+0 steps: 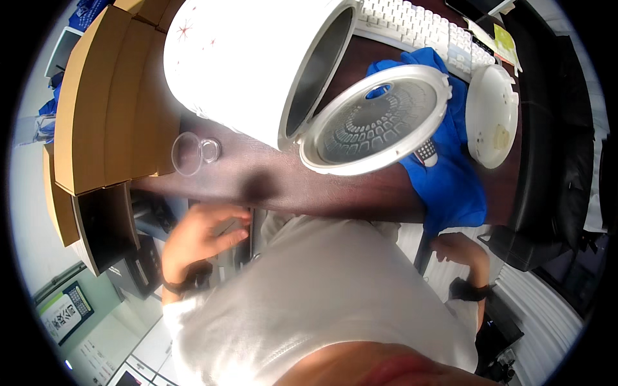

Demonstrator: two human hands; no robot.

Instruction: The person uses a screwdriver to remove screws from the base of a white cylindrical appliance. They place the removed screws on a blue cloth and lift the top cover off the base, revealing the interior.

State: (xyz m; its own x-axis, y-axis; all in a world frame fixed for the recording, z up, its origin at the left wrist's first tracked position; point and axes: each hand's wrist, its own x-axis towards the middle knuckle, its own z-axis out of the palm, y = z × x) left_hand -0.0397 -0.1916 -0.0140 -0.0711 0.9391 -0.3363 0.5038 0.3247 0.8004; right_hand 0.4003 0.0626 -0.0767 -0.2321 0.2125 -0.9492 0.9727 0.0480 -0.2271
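The white appliance (238,64) fills the top centre of the frame on a dark reddish-brown worktop (290,186). Its body is rounded and glossy, bright enough to wash out in places, with small red starbursts near its upper left. The wide opening faces right and shows a smooth, dark grey interior. From its rim the lid (380,122) stands open toward the right; the lid's inner face is greyish, with rings of small blocky cells inside a white border and an oval hole where blue shows through.

A blue cloth (450,193) lies beneath the lid and drops over the worktop's front edge. At the upper right, a separate white cover (477,116) bears a yellowish patch.

The left hand (209,235), at lower left of centre, is empty, its fingers loosely spread. The right hand (458,249), lower right, has half-curled fingers just beside the cloth's hanging end; whether it grasps the cloth, I cannot tell.

A clear cup (187,154) lies left of centre.
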